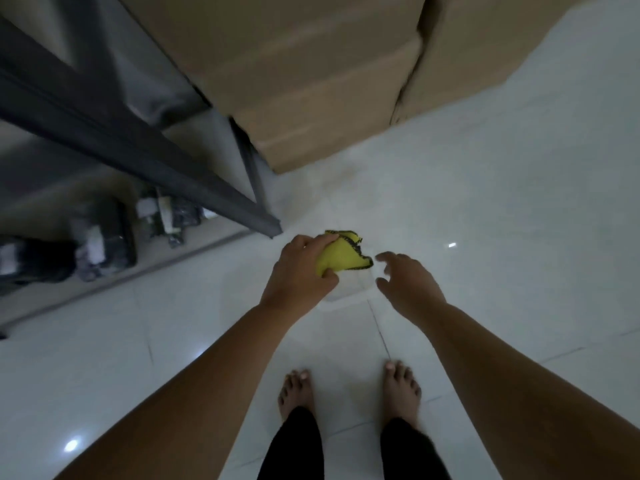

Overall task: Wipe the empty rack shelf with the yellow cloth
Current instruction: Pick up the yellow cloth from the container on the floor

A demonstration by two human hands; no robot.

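Head view is showing the left hand (299, 271) gripping the bunched yellow cloth (341, 253) above the tiled floor (502, 202) beside the dark rack (145, 157), the right hand (407, 284) hovering spread and empty, the soft, light cloth looking best pinched at its black-stitched edge.

A glossy white tiled floor (485, 202) fills most of the view, with thin grout lines and small bright reflections of light. At the far side, large plain brown cardboard boxes (304, 81) stand stacked in two piles, side by side and touching, resting on the floor. At the far left, low down, lies a blurred heap of dark packages (100, 237) with pale labels; what they contain cannot be told. At the near edge, two bare feet (349, 393) stand apart on the tiles below black trouser legs (294, 445).
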